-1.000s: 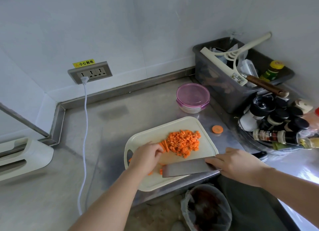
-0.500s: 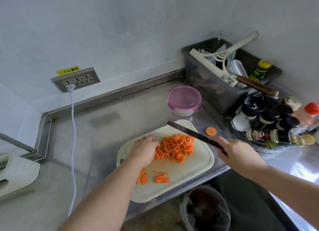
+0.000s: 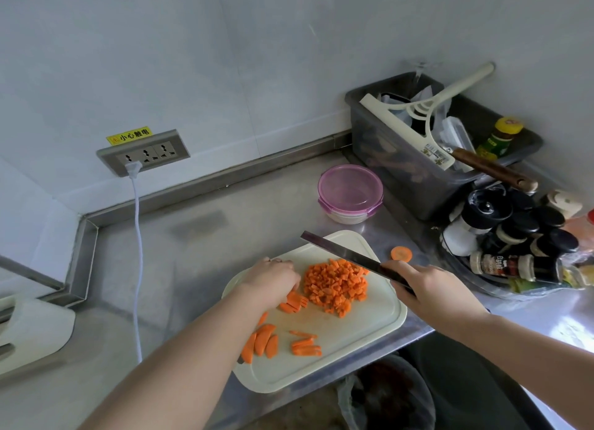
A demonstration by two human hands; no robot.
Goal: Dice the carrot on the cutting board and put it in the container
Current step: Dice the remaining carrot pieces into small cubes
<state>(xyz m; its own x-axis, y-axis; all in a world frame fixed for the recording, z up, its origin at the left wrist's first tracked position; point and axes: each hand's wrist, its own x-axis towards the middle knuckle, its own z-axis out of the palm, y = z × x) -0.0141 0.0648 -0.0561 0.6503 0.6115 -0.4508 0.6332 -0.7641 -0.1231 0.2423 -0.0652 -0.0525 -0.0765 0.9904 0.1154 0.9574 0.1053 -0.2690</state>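
Steel counter (image 3: 193,269) bears cutting board (image 3: 353,333), lidded container (image 3: 350,193), carrot slice (image 3: 401,253), grey bin (image 3: 385,159).

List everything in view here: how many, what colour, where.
cutting board: one, cream, front edge of the counter.
diced carrot: one pile, orange, on the board.
carrot strips: several, orange, board's near side.
carrot round: one, orange, counter right of board.
container: one, pink-lidded, behind the board.
knife: one, steel, raised over the board.
tub: one, grey, far right corner.
squeegee: one, cream, in the tub.
spice bottles: many, black-capped, right edge.
socket: one, grey, on the wall, white cable plugged in.
bagged bin: one, dark, below the counter.
left hand: holds strips beside the pile.
right hand: grips the knife.
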